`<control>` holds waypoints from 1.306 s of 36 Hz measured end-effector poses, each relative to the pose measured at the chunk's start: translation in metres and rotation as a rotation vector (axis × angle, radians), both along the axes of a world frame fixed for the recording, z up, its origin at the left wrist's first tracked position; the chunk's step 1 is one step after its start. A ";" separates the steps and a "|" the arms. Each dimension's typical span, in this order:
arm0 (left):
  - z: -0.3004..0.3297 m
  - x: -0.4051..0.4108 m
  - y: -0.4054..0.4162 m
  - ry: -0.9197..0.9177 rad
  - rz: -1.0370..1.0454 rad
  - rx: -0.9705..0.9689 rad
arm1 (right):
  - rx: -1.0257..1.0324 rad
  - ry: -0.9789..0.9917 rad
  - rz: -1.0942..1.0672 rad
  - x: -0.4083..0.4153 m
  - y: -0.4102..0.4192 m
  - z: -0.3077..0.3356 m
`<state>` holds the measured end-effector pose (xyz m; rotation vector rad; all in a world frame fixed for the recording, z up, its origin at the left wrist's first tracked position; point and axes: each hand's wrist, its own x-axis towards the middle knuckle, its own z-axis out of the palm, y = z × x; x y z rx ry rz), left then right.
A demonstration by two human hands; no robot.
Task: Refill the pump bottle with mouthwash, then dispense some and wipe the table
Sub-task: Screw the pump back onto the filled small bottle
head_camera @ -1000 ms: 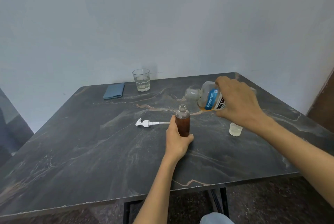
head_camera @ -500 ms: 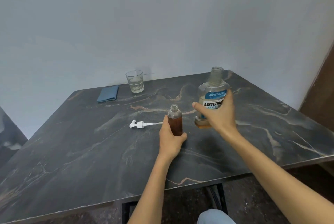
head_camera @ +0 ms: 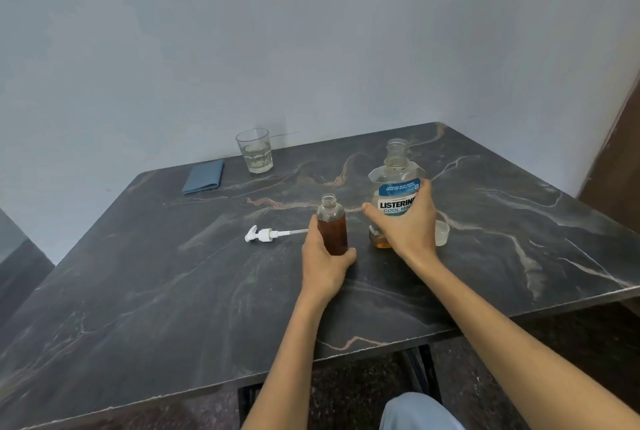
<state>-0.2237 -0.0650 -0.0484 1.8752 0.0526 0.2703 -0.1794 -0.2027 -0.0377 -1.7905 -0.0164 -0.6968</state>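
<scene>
**Both bottles upright, mid-table**

Now the left hand (head_camera: 323,261) grips the open pump bottle (head_camera: 331,224). Just right of it, the right hand (head_camera: 407,221) clasps the mouthwash bottle (head_camera: 394,183). Left of it lies the pump head (head_camera: 265,234). Beyond it, near the table (head_camera: 173,291) far edge, lies a blue cloth (head_camera: 204,176).

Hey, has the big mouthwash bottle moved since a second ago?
Yes. The mouthwash bottle, earlier tipped over the small bottle, now stands upright on the table beside it.
</scene>
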 end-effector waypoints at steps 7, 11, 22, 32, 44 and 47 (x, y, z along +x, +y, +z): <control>0.000 0.000 0.000 -0.007 0.012 0.015 | -0.002 -0.034 -0.015 0.000 0.003 -0.007; -0.001 0.000 0.000 -0.011 0.030 0.021 | -0.004 -0.060 -0.022 -0.001 0.005 -0.010; -0.001 0.000 0.000 -0.033 0.106 0.013 | -0.058 -0.160 -0.078 -0.009 0.004 -0.007; -0.003 -0.001 0.003 -0.070 0.249 -0.060 | -0.121 -0.540 -0.298 -0.029 0.002 0.003; -0.006 -0.003 0.007 -0.153 0.445 -0.179 | -0.515 -0.720 0.193 -0.048 0.038 0.006; -0.006 -0.004 0.006 -0.161 0.450 -0.216 | -0.518 -0.608 0.205 -0.050 0.052 0.022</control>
